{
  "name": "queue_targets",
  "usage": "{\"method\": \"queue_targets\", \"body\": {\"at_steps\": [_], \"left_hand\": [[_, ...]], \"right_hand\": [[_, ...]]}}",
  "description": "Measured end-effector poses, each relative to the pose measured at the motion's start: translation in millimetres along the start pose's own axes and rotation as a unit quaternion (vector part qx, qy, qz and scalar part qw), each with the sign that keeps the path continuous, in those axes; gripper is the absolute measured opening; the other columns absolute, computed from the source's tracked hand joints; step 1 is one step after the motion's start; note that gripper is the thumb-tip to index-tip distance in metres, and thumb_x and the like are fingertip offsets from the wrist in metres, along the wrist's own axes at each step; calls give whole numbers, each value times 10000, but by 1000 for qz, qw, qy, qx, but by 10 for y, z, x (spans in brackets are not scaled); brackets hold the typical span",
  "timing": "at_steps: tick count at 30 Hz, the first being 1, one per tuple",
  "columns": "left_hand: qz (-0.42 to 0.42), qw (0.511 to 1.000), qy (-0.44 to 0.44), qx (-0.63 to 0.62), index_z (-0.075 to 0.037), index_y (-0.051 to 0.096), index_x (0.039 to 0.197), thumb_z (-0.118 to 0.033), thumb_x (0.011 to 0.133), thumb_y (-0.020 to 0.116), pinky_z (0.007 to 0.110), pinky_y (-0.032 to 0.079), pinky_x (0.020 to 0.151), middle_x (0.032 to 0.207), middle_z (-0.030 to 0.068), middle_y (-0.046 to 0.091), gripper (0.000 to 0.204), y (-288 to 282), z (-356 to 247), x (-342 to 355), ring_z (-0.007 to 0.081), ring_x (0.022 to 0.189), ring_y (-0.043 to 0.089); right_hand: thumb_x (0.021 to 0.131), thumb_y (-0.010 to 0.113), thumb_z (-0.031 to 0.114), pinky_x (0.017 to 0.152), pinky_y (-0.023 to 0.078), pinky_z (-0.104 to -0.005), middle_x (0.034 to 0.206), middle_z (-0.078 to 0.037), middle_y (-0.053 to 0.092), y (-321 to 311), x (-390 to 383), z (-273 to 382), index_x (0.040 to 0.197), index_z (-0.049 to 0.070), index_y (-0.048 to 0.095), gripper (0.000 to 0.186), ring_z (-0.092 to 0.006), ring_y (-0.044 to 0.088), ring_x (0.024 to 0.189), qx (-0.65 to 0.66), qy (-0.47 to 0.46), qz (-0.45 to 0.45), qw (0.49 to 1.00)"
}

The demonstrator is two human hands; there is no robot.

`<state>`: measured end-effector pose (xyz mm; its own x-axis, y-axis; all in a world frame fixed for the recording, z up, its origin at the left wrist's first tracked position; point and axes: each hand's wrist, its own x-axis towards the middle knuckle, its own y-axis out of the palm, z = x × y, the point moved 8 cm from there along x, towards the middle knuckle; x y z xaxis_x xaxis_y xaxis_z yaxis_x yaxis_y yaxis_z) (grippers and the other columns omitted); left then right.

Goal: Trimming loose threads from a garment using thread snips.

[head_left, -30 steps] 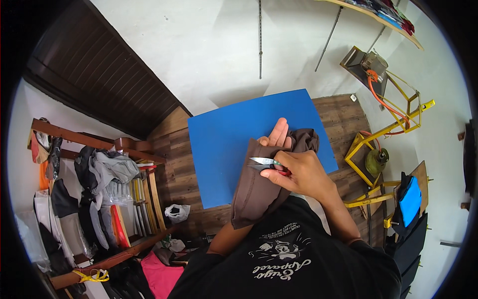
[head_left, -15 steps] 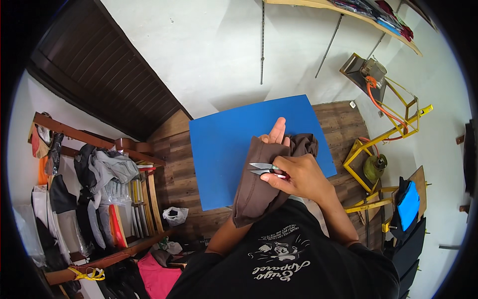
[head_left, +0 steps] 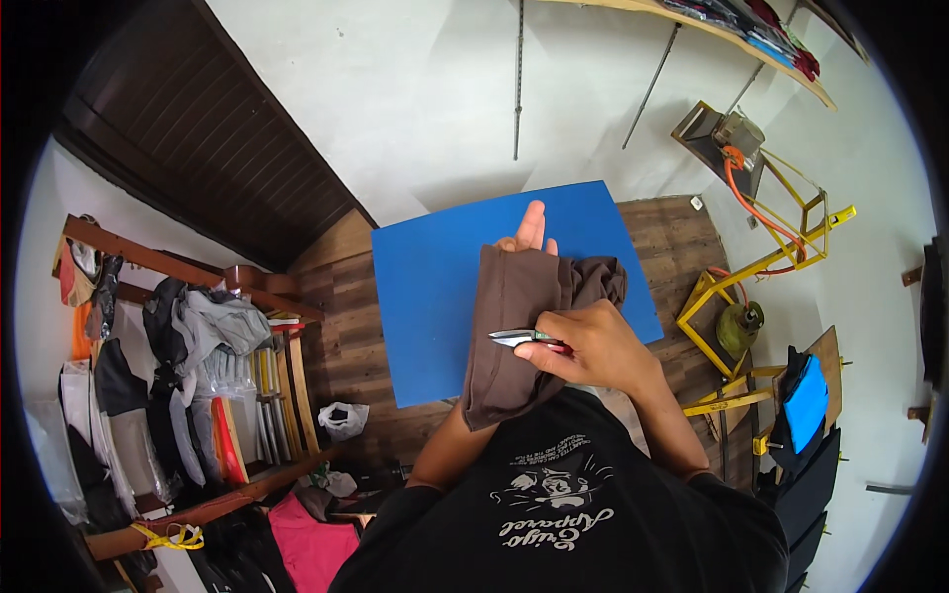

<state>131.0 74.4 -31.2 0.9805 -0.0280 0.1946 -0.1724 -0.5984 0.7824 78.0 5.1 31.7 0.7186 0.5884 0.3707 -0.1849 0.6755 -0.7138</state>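
A brown piece of fabric [head_left: 519,296] with a stitched seam is draped over my left forearm and hand. My left hand [head_left: 532,227] emerges past its far edge with fingers stretched out; the palm is hidden beneath the cloth. My right hand [head_left: 598,346] grips a pair of thread snips [head_left: 511,337], fingers wrapped around the handle. The blades point left, close together, over the cloth near its seam. Whether they touch the fabric, I cannot tell.
A blue table [head_left: 420,316] lies beyond my hands. On the left stands a wooden rack [head_left: 188,242] with garments and packets. At right are a yellow metal frame [head_left: 736,277], a green gas cylinder [head_left: 736,328] and a bright blue folded cloth [head_left: 806,403]. A white plastic bag [head_left: 343,421] lies on the floor.
The snips' blades have closed from slightly apart. My left hand and the fabric have shifted a little away from me and left, and more of the thumb side shows at the cloth's edge.
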Motion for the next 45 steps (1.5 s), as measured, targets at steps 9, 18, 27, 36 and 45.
{"method": "queue_targets", "body": {"at_steps": [9,18,27,36,45], "left_hand": [[-1,997,44,65,0,338,1261,-178,1029,272,341,159,1179,1558,160,141,300,-14,-62,-96,220,1447,139],[-11,1000,21,-19,-100,349,1386,-295,1024,371,275,390,816,1138,21,424,412,-304,67,-247,111,961,406],[117,764,-89,-628,-111,408,1380,-405,1010,406,252,463,754,1075,1,541,472,-328,340,-260,89,864,514],[28,976,13,-215,-46,399,1346,-344,976,465,440,257,1149,1555,123,160,480,99,128,-155,321,1420,168],[128,975,-36,-180,-39,467,1113,-148,1008,446,352,363,1064,1368,121,429,153,78,172,-200,225,1270,429]], "right_hand": [[825,711,314,420,359,-347,531,-73,501,9,-80,43,636,56,487,391,-257,496,429,-13,-9,-25,1000],[794,735,280,405,360,-332,522,-52,489,100,-227,18,624,64,479,376,-228,484,412,7,-7,-36,999],[805,722,294,428,411,-342,552,-68,534,197,-367,-15,626,57,466,392,-233,549,460,-58,-22,-47,997],[784,772,288,491,335,-243,584,-2,429,-402,-365,-293,721,45,474,390,-109,401,520,45,70,-287,954],[807,764,197,702,460,-260,785,-80,619,-360,128,-340,922,5,607,274,-118,561,747,184,106,-138,967]]}}
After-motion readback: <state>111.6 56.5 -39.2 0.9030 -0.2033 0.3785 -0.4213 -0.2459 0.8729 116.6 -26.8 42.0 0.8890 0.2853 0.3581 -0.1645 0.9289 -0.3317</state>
